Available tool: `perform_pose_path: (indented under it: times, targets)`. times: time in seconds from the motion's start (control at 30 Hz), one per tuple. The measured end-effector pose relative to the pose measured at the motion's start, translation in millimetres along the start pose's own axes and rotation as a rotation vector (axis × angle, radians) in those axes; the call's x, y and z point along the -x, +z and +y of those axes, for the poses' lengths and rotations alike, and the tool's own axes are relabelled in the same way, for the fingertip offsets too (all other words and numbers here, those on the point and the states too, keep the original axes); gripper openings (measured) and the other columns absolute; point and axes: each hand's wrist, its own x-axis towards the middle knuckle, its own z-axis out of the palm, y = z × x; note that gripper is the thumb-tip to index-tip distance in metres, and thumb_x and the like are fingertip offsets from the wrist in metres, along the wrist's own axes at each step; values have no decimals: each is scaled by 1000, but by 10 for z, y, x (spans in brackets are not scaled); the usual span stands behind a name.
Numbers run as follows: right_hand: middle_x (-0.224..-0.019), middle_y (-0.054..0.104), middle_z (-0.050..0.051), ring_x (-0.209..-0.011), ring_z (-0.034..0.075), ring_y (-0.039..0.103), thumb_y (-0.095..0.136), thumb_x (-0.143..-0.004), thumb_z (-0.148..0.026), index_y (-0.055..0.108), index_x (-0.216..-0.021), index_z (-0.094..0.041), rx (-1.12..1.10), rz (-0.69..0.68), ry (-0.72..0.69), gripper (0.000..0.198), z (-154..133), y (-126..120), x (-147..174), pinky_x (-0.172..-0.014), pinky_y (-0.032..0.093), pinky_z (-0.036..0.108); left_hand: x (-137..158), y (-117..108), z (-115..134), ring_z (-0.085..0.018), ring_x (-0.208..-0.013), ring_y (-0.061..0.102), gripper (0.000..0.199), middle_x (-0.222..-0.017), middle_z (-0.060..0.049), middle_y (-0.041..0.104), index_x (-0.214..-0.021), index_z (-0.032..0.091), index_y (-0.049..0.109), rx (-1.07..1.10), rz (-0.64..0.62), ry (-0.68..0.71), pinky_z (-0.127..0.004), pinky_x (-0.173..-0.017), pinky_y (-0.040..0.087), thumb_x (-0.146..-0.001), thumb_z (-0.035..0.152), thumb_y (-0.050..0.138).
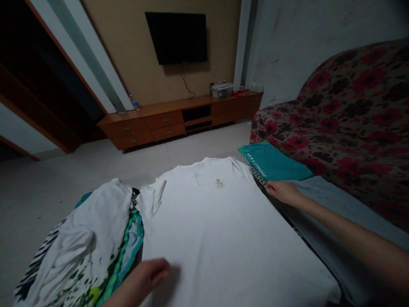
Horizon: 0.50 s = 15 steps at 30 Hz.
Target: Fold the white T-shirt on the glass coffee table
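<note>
From the head camera, a white T-shirt point(217, 226) lies spread flat, collar at the far edge, hem running off the near edge, a small yellow mark on its chest. What carries it is hidden under the cloth; only a dark strip shows along its right side. Its left sleeve touches a pile point(86, 251) of white, green and striped clothes that fills the near left corner. Just beyond its right shoulder lies a folded teal garment point(277, 164) with a patterned black-and-white band, resting on a grey cloth point(345, 213) that runs down the right side against the flowered sofa point(351, 115). Past the collar the pale floor point(105, 162) lies open as far as a low wooden cabinet point(179, 119) under a wall-mounted TV point(177, 37). The right hand point(283, 191) reaches along the shirt's right edge, near the shoulder; it lies low on the edge, fingers loosely curled and close together, their tips at the seam beside the teal band, though whether they pinch the cloth cannot be told. The left hand point(145, 277) rests at the near left of the shirt, by the pile, palm down, fingers together and slightly bent, pressing on the white cloth and holding nothing that shows.
</note>
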Motion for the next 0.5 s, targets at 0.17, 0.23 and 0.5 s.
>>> perform_pose_path:
  times: [0.17, 0.23, 0.5]
  targets:
    - [-119, 64, 22, -111, 30, 62, 56, -88, -38, 54, -127, -9, -150, 52, 392, 49, -474, 70, -1268, -85, 48, 35, -1570, -524, 413, -24, -115, 59, 33, -123, -11, 66, -114, 18, 64, -254, 458, 305, -38, -102, 44, -89, 25, 43]
    - [-119, 63, 23, -112, 31, 61, 54, -89, -30, 52, -128, -7, -200, 125, 449, 46, -528, 206, -1476, -88, 48, 37, -2093, -465, 623, -24, -123, 54, 36, -134, -15, 58, -121, 15, 60, -357, 515, 380, -40, -105, 42, -88, 20, 45]
    - [-114, 67, 18, -108, 30, 64, 52, -85, -26, 50, -133, -14, -393, 391, 675, 49, 65, 413, -1411, -86, 50, 36, -3073, -87, 1100, -34, -142, 29, 52, -153, -18, 34, -142, 16, 41, -541, 682, 236, -58, -109, 31, -96, 40, 45]
